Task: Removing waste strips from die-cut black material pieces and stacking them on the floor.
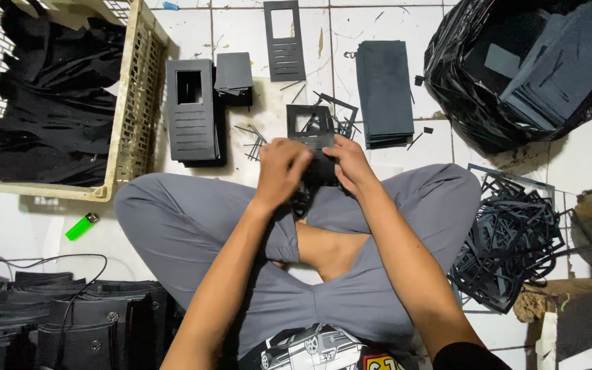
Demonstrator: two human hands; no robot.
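White floor tiles [584,157] are covering the whole room in view, their grout lines showing dark and their faces looking scuffed and stained. Bright, even light is falling on the floor from above. A cream plastic crate [131,103] is sitting at the upper left. A green lighter [81,225] is lying just below the crate, and thin black cables [8,263] are trailing further below it.

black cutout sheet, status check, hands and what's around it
Left hand and right hand both grip black cutout sheet. Offcut strips lie just beyond.
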